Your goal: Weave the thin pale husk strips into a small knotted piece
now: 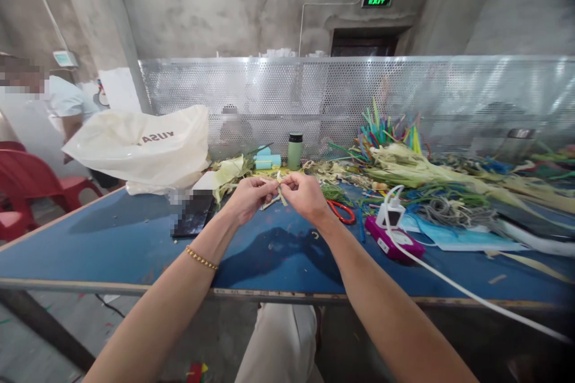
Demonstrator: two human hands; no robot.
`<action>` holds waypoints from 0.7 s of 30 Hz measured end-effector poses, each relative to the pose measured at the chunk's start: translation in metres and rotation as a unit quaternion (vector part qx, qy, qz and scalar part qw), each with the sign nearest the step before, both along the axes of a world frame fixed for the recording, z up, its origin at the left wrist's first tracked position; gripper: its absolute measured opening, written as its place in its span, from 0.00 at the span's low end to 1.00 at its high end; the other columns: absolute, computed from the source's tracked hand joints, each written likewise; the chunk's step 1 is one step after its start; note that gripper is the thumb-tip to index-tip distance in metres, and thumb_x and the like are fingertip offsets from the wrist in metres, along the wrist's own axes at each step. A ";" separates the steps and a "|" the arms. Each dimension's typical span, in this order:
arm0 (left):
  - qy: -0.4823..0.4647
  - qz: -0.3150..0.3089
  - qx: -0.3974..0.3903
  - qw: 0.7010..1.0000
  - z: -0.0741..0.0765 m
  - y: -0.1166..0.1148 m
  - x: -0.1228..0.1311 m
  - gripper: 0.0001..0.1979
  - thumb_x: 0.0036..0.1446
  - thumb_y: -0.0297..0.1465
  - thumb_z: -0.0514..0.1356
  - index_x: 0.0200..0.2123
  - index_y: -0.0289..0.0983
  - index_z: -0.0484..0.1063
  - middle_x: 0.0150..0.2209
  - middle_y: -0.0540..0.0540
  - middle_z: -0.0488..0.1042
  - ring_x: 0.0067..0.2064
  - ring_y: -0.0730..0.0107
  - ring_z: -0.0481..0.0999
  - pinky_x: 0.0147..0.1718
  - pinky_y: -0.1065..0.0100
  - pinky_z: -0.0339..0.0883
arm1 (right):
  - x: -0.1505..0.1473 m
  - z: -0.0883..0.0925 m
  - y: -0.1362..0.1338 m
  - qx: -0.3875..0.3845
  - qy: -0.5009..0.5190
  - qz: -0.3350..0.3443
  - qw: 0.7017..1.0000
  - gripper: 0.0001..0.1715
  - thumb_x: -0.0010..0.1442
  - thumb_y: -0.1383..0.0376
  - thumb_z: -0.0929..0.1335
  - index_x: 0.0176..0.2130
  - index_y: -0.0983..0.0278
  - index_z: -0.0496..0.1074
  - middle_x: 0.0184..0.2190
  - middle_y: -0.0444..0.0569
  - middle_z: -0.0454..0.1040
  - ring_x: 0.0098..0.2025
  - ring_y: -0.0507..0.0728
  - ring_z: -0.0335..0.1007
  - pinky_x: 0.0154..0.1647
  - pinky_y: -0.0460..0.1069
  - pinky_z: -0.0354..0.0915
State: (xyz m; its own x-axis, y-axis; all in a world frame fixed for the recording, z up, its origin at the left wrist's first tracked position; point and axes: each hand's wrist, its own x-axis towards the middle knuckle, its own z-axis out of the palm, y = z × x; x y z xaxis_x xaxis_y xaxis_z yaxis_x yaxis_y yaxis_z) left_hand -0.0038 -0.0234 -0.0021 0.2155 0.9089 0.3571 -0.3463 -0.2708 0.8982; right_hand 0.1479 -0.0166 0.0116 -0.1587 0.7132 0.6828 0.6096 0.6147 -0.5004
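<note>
Above the blue table (pixel 148 251), my left hand (pixel 252 196) pinches a small piece of pale husk strip (pixel 279 178). My right hand (pixel 303 191) holds the same piece from the other side, its thumb and forefinger pressed together. Both hands nearly touch. Short pale ends stick out above and below the fingertips; the exact shape of the piece is too small to tell. Red-handled scissors (pixel 342 212) lie just right of my right hand. A gold bead bracelet (pixel 202 257) is on my left wrist.
A white plastic bag (pixel 148 146) and a dark phone (pixel 194 215) lie left. A green bottle (pixel 295 152) stands behind my hands. On the right are husks (pixel 404 167), coloured stems (pixel 381 128), grey cords (pixel 453 210) and a purple power socket (pixel 395 242) with a white cable. One person stands far left.
</note>
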 end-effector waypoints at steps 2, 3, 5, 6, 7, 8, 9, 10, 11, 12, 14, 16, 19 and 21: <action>0.003 0.007 0.009 1.000 -0.002 0.002 -0.001 0.11 0.43 0.30 0.70 0.27 0.28 0.75 0.24 0.47 0.70 0.23 0.80 0.64 0.22 0.73 0.54 | 0.000 0.000 0.001 0.001 0.003 -0.001 1.000 0.04 0.49 0.69 0.67 0.26 0.66 0.73 0.23 0.47 0.76 0.25 0.52 0.69 0.30 0.45 0.62; 0.001 0.011 0.007 1.000 -0.002 0.004 -0.001 0.10 0.42 0.29 0.70 0.27 0.28 0.76 0.24 0.47 0.70 0.24 0.80 0.64 0.22 0.73 0.53 | 0.001 0.000 0.001 -0.002 0.006 0.004 1.000 0.04 0.49 0.69 0.67 0.25 0.66 0.73 0.23 0.47 0.75 0.25 0.52 0.68 0.30 0.45 0.62; -0.009 0.009 -0.010 1.000 -0.003 0.005 -0.001 0.09 0.41 0.28 0.70 0.26 0.28 0.76 0.23 0.47 0.70 0.23 0.80 0.64 0.22 0.73 0.53 | 0.002 0.000 0.002 -0.016 0.025 0.031 0.999 0.06 0.50 0.66 0.67 0.25 0.66 0.72 0.23 0.47 0.75 0.25 0.51 0.68 0.29 0.45 0.62; -0.015 0.005 -0.020 1.000 -0.002 0.004 -0.001 0.09 0.41 0.27 0.70 0.25 0.28 0.76 0.23 0.47 0.70 0.23 0.80 0.64 0.22 0.73 0.54 | 0.003 0.000 0.002 -0.031 0.047 0.052 0.997 0.08 0.51 0.64 0.67 0.25 0.66 0.72 0.23 0.47 0.75 0.25 0.52 0.68 0.28 0.45 0.62; -0.022 0.001 -0.030 0.999 -0.002 0.004 -0.001 0.08 0.40 0.26 0.70 0.26 0.28 0.76 0.23 0.47 0.70 0.23 0.80 0.64 0.22 0.73 0.54 | 0.004 0.000 0.003 -0.052 0.075 0.074 0.993 0.11 0.53 0.61 0.67 0.26 0.66 0.72 0.23 0.47 0.74 0.24 0.52 0.67 0.27 0.45 0.62; -0.027 -0.005 -0.038 0.999 -0.001 0.003 -0.001 0.08 0.40 0.26 0.70 0.26 0.28 0.76 0.23 0.48 0.70 0.22 0.80 0.64 0.22 0.74 0.55 | 0.005 0.000 0.003 -0.075 0.103 0.094 0.987 0.14 0.53 0.58 0.67 0.26 0.66 0.72 0.22 0.47 0.73 0.24 0.51 0.67 0.26 0.45 0.62; -0.028 -0.011 -0.045 0.999 0.000 0.001 -0.001 0.08 0.40 0.25 0.70 0.26 0.29 0.76 0.22 0.48 0.70 0.22 0.81 0.64 0.22 0.74 0.55 | 0.006 0.000 0.003 -0.097 0.128 0.110 0.981 0.17 0.53 0.55 0.67 0.26 0.66 0.72 0.22 0.46 0.72 0.23 0.51 0.65 0.24 0.45 0.62; -0.027 -0.019 -0.050 0.998 0.001 0.000 0.000 0.08 0.40 0.25 0.70 0.26 0.29 0.76 0.22 0.48 0.70 0.22 0.81 0.64 0.22 0.74 0.55 | 0.006 0.000 0.004 -0.115 0.149 0.122 0.975 0.18 0.53 0.53 0.67 0.26 0.66 0.71 0.21 0.46 0.71 0.22 0.51 0.64 0.23 0.45 0.62; -0.024 -0.027 -0.052 0.998 0.001 -0.001 0.000 0.08 0.40 0.25 0.70 0.26 0.29 0.76 0.22 0.48 0.70 0.22 0.81 0.64 0.22 0.74 0.56 | 0.006 0.000 0.004 -0.128 0.164 0.133 0.969 0.18 0.51 0.53 0.68 0.26 0.66 0.71 0.21 0.45 0.70 0.21 0.50 0.63 0.22 0.45 0.62; -0.020 -0.036 -0.053 0.998 0.002 -0.003 0.001 0.08 0.40 0.25 0.70 0.26 0.29 0.76 0.22 0.48 0.70 0.22 0.81 0.64 0.22 0.75 0.56 | 0.006 -0.001 0.004 -0.136 0.175 0.143 0.965 0.18 0.50 0.53 0.69 0.25 0.66 0.70 0.20 0.44 0.69 0.20 0.49 0.61 0.22 0.45 0.62; -0.013 -0.049 -0.055 0.997 0.002 -0.004 0.001 0.08 0.40 0.26 0.70 0.25 0.29 0.75 0.21 0.49 0.69 0.21 0.81 0.64 0.22 0.75 0.56 | 0.005 -0.001 0.003 -0.143 0.194 0.159 0.957 0.16 0.48 0.55 0.70 0.24 0.65 0.68 0.20 0.42 0.67 0.20 0.49 0.60 0.22 0.45 0.61; -0.011 -0.051 -0.058 0.997 0.001 -0.005 0.002 0.09 0.42 0.28 0.70 0.24 0.29 0.74 0.20 0.49 0.68 0.21 0.81 0.63 0.22 0.75 0.56 | 0.003 0.000 0.002 -0.147 0.207 0.168 0.952 0.14 0.48 0.57 0.70 0.23 0.65 0.66 0.19 0.41 0.65 0.20 0.48 0.59 0.21 0.44 0.61; -0.015 -0.043 -0.062 0.997 0.001 -0.005 0.002 0.10 0.43 0.30 0.70 0.23 0.29 0.74 0.19 0.50 0.67 0.21 0.82 0.62 0.21 0.75 0.55 | 0.002 0.001 0.000 -0.149 0.211 0.173 0.950 0.13 0.48 0.58 0.69 0.23 0.65 0.66 0.18 0.41 0.64 0.20 0.48 0.59 0.21 0.44 0.61; -0.013 -0.042 -0.063 0.997 0.002 -0.005 0.002 0.10 0.41 0.29 0.71 0.24 0.29 0.74 0.20 0.50 0.67 0.21 0.82 0.62 0.21 0.75 0.55 | 0.001 0.001 -0.001 -0.150 0.212 0.173 0.950 0.13 0.48 0.58 0.69 0.23 0.65 0.66 0.18 0.41 0.64 0.21 0.48 0.59 0.21 0.44 0.61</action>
State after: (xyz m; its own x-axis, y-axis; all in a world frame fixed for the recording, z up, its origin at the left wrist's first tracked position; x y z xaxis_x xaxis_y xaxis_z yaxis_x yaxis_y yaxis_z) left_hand -0.0022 -0.0284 -0.0004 0.2849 0.9261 0.2471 -0.3868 -0.1248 0.9137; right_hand 0.1489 -0.0176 0.0128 -0.1748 0.8407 0.5126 0.1014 0.5332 -0.8399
